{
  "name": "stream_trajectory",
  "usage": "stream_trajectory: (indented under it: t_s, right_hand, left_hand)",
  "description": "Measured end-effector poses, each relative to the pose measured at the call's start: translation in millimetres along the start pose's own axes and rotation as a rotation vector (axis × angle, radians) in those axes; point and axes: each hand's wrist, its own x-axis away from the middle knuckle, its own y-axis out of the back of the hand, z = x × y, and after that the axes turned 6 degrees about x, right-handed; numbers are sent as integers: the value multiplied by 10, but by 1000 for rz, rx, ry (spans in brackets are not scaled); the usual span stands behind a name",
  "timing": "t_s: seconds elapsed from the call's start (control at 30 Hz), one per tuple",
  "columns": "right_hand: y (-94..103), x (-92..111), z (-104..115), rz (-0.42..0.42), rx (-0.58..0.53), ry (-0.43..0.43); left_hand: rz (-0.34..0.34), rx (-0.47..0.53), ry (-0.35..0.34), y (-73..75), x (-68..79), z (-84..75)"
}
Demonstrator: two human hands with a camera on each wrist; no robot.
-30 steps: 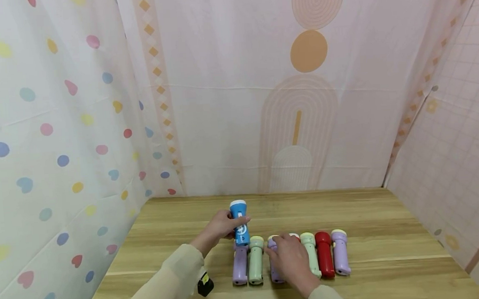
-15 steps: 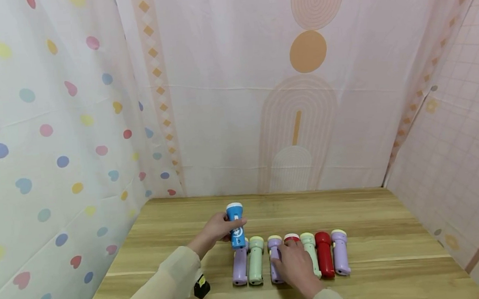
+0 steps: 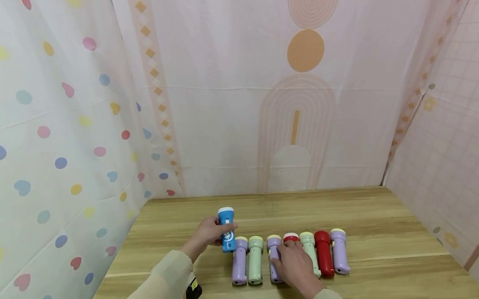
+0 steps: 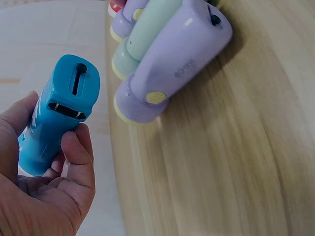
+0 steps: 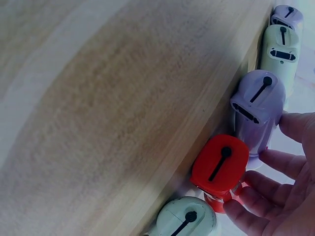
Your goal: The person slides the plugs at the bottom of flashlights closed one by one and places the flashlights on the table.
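A blue flashlight with a white rim (image 3: 228,243) is held up by my left hand (image 3: 205,235), thumb across its front. The left wrist view shows the slotted base of this blue flashlight (image 4: 74,88) with fingers curled round its body. My right hand (image 3: 295,266) rests over the middle of a row of flashlights, fingers loosely spread. Under it lie a purple flashlight (image 3: 274,242) and a white-rimmed red flashlight (image 3: 291,236), both partly hidden. In the right wrist view, the thumb touches the purple flashlight (image 5: 258,96), and other fingertips are right at the red flashlight (image 5: 221,162).
To the left in the row lie a purple flashlight (image 3: 239,265) and a pale green flashlight (image 3: 255,262). Another green flashlight (image 3: 307,242), an all-red flashlight (image 3: 324,254) and a purple flashlight (image 3: 340,253) lie rightward. Printed curtains (image 3: 219,100) surround the wooden table (image 3: 379,232).
My left hand has carried the blue flashlight left and slightly down, uncovering the leftmost purple one's head. My right index finger has shifted from the purple flashlight's head to the red one's.
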Motion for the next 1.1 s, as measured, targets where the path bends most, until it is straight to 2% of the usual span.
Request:
stream_trajectory:
  t_s: [0.33, 0.73, 1.1]
  right_hand:
    - [16, 3, 1, 12, 4, -9]
    - [10, -3, -1, 2, 7, 7]
    - [7, 7, -5, 25, 9, -5]
  left_hand:
    - [-45, -95, 20, 80, 46, 171]
    - [-38, -243, 47, 92, 90, 423]
    - [-44, -265, 12, 16, 120, 553]
